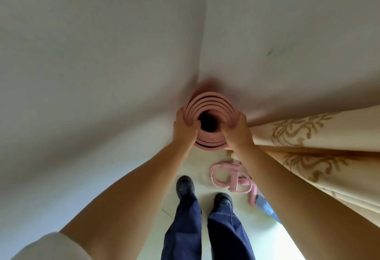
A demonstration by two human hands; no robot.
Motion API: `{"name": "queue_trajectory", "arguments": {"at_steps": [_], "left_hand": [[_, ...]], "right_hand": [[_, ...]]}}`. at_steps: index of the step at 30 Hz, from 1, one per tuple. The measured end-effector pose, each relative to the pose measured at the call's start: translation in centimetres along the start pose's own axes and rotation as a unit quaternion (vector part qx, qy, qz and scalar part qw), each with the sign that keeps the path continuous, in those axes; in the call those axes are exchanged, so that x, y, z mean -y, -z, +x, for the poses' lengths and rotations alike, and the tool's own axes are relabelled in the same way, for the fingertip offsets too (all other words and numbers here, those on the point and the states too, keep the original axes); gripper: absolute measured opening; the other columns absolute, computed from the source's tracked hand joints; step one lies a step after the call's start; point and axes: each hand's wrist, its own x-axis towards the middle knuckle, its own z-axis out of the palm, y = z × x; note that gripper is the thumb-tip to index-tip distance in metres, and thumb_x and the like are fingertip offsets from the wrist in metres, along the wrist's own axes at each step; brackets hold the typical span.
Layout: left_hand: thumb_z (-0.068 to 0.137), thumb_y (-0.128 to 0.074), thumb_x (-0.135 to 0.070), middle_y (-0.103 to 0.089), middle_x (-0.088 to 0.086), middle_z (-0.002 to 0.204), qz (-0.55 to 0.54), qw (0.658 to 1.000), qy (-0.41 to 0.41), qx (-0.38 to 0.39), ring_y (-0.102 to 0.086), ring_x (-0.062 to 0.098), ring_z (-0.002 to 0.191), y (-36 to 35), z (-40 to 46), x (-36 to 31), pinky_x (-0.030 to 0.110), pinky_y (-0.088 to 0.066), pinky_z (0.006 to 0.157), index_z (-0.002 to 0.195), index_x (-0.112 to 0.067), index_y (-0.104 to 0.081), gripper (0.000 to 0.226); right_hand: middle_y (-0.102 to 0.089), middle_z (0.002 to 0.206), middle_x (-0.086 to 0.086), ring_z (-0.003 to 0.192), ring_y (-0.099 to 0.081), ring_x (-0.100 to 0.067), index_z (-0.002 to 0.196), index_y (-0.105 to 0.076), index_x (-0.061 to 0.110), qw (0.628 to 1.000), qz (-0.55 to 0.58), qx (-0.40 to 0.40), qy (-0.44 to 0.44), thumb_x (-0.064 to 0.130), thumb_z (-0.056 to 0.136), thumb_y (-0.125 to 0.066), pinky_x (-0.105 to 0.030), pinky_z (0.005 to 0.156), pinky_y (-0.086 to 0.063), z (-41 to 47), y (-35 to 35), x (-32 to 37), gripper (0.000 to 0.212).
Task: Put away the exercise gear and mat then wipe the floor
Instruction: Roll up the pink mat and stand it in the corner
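A rolled pink exercise mat [207, 103] stands upright on its end in the corner where two white walls meet; I look straight down into its dark hollow core. My left hand [185, 128] grips the roll's left rim, thumb curled over the top edge. My right hand [236, 130] grips the right rim the same way. A pink resistance pull band with handles [228, 177] lies coiled on the pale floor just right of the roll, partly hidden by my right forearm.
A cream curtain with gold embroidery [308, 146] hangs at the right, close against my right arm. A blue object [265, 206] lies on the floor beside the band. My black shoes [185, 185] and dark trousers stand just behind the roll.
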Motion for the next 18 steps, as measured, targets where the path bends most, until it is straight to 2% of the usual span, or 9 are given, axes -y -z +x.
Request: {"name": "queue_trajectory", "arguments": {"at_steps": [3,5,7,10,12,14,16,18], "left_hand": [[0.082,-0.067,-0.031,-0.043,0.010,0.138,0.010,1.000,0.002,0.008,-0.051,0.031,0.120,-0.1,0.4,-0.7,0.046,-0.049,0.097,0.146,-0.024,-0.022,0.077],[0.074,-0.071,-0.046,-0.043,0.010,0.139,0.017,1.000,0.003,0.018,-0.051,0.032,0.121,0.3,0.4,-1.1,0.048,-0.050,0.096,0.146,-0.025,-0.020,0.090],[0.068,-0.073,-0.055,-0.043,0.009,0.140,0.012,0.999,0.013,0.027,-0.052,0.031,0.121,0.9,0.1,-1.4,0.048,-0.049,0.096,0.146,-0.030,-0.019,0.098],[0.072,-0.074,-0.054,-0.048,0.007,0.137,-0.002,0.999,0.021,0.036,-0.055,0.027,0.116,1.9,-0.8,-1.7,0.045,-0.050,0.096,0.144,-0.030,-0.021,0.092],[0.075,-0.071,-0.055,-0.048,0.008,0.136,-0.006,0.999,0.028,0.037,-0.055,0.026,0.115,2.6,-2.1,-1.8,0.044,-0.050,0.096,0.143,-0.029,-0.023,0.087],[0.081,-0.067,-0.052,-0.040,0.010,0.143,0.005,0.999,0.029,0.025,-0.048,0.029,0.123,3.0,-3.6,-2.0,0.038,-0.045,0.099,0.146,-0.025,-0.019,0.085],[0.088,-0.060,-0.047,-0.037,0.013,0.145,0.054,0.998,0.005,-0.004,-0.045,0.030,0.126,3.2,-5.6,-2.5,0.030,-0.040,0.090,0.147,-0.019,-0.020,0.077],[0.093,-0.055,-0.040,-0.042,0.015,0.142,0.117,0.992,-0.043,-0.036,-0.048,0.030,0.124,3.6,-8.1,-3.3,0.027,-0.036,0.084,0.144,-0.013,-0.027,0.064]], "right_hand": [[-0.049,0.136,-0.011,0.119,-0.052,-0.032,0.145,-0.024,0.016,1.000,0.008,0.013,-0.004,0.027,0.088,-0.064,-0.043,0.099,-0.047,0.3,1.1,0.4,0.071],[-0.049,0.135,-0.011,0.120,-0.052,-0.031,0.143,-0.026,0.013,1.000,0.009,0.008,0.000,0.032,0.085,-0.066,-0.047,0.099,-0.046,-0.1,2.0,0.6,0.073],[-0.051,0.131,-0.008,0.119,-0.052,-0.028,0.140,-0.031,0.009,1.000,0.002,-0.006,0.017,0.031,0.085,-0.067,-0.045,0.099,-0.046,-0.5,2.8,0.8,0.069],[-0.052,0.123,-0.005,0.115,-0.051,-0.024,0.137,-0.034,0.006,0.999,-0.031,-0.021,0.040,0.026,0.087,-0.066,-0.034,0.093,-0.044,-1.6,3.5,1.2,0.063],[-0.055,0.124,-0.010,0.115,-0.053,-0.029,0.137,-0.034,0.007,0.997,-0.054,-0.016,0.054,0.028,0.088,-0.064,-0.036,0.092,-0.045,-2.6,3.8,1.5,0.062],[-0.055,0.122,-0.011,0.113,-0.054,-0.029,0.138,-0.033,0.007,0.995,-0.071,-0.003,0.064,0.031,0.089,-0.063,-0.039,0.091,-0.047,-4.0,4.3,2.1,0.062],[-0.056,0.111,-0.006,0.102,-0.055,-0.022,0.133,-0.041,0.008,0.990,-0.093,0.010,0.101,0.029,0.091,-0.059,-0.034,0.085,-0.047,-5.4,4.9,2.8,0.050],[-0.062,0.105,-0.007,0.095,-0.060,-0.024,0.124,-0.049,0.012,0.977,-0.131,0.023,0.165,0.028,0.092,-0.054,-0.036,0.083,-0.051,-7.1,5.6,3.3,0.036]]}}
